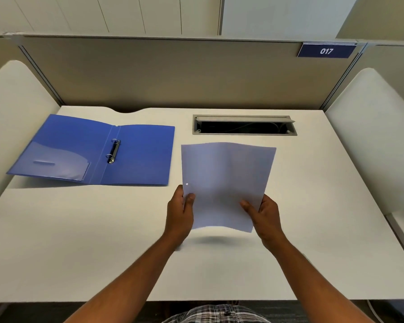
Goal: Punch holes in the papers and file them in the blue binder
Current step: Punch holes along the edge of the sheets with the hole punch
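The left hand [180, 210] pinched the near-left edge of the papers [226, 185], thumb on the upper face and the other fingers curled behind, hidden by the sheet. The right hand [264, 213] pinched the near-right corner in the same way, thumb lying across the top. Between the two grips the papers were held off the desk [219, 271], tilted up and away from the person, with a soft shadow on the surface below their near edge. Just above the left thumb one punched hole [187, 184] showed near the left margin; any second hole could not be made out.

The sheets bowed gently along their middle, so they looked thin, light and limp, likely to sag or slide apart if held by one corner. A hold on both side edges, as here, seemed the safest, leaving the punched margin free for the rings.

Beyond the left hand and further left lay the blue binder [91, 150], open flat, its two metal rings [113, 150] on the spine; whether they were open could not be told. Beyond the far edge of the papers sat a grey cable hatch [244, 125], its lid raised. No hole punch was in view.
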{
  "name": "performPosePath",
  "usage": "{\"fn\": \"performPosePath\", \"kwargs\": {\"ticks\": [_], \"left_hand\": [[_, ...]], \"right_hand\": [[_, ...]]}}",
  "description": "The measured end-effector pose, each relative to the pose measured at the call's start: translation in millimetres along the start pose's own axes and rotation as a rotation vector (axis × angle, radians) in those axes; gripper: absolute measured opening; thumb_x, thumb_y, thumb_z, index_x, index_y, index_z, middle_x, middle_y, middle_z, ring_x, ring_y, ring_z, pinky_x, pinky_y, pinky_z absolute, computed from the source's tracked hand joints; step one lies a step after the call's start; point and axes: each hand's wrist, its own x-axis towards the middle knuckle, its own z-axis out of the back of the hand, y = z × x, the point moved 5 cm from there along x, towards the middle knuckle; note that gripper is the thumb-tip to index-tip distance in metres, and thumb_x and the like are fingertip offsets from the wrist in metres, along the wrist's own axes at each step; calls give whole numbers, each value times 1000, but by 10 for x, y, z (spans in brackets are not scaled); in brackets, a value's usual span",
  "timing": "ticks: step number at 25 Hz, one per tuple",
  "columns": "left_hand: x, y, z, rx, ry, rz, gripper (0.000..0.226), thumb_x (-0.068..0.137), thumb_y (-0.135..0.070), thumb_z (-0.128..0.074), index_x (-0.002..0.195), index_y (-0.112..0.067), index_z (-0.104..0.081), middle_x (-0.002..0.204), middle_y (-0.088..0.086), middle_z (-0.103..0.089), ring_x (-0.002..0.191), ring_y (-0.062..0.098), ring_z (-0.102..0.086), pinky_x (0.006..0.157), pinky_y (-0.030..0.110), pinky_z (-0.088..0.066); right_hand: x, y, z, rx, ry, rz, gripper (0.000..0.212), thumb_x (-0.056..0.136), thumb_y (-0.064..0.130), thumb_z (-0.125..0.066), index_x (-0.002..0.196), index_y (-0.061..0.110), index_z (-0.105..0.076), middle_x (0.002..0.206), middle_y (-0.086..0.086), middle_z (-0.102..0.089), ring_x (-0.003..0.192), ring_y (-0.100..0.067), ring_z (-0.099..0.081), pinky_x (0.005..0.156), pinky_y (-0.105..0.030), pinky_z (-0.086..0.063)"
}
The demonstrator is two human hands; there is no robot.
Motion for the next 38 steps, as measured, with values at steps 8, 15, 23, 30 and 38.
{"fn": "performPosePath", "kwargs": {"ticks": [8,15,23,30,38], "left_hand": [[-111,339,-15,95,-27,37,13,102,-16,-46,113,-22,-46,110,0,-67,94,18,-66,75,33,-56],[-80,347,-24,145,30,86,22,102,-18,-48,124,-14,-47,115,-4,-65,99,12,-65,80,14,-50],[-167,997,431,635,31,462,38,90,-34,-65,117,-7,-63,119,14,-60,112,33,-58,95,38,-46],[-234,965,558,681,64,458,36,85,-23,-69,55,-17,-49,63,2,-54,67,26,-57,55,28,-34],[-110,1182,1129,697,74,560,22,88,-26,-61,77,-6,-63,85,13,-70,88,31,-68,66,30,-47]], "right_hand": [[-116,-210,-107,-67,-85,-15,28,90,12,-75,116,18,-68,104,5,-75,94,-11,-71,73,-14,-56],[-60,-271,-59,-137,-97,-21,19,92,11,-71,110,17,-70,100,4,-76,90,-15,-72,78,-30,-57],[-16,-602,146,-142,-5,-236,31,88,11,-76,118,15,-71,106,-3,-77,96,-27,-73,88,-46,-60],[-162,-847,161,-55,57,-415,25,88,4,-74,112,11,-73,99,-6,-80,91,-30,-75,76,-36,-58],[-178,-867,-74,-59,98,-433,21,88,3,-73,106,13,-73,95,-6,-80,87,-30,-75,76,-37,-60]]}}
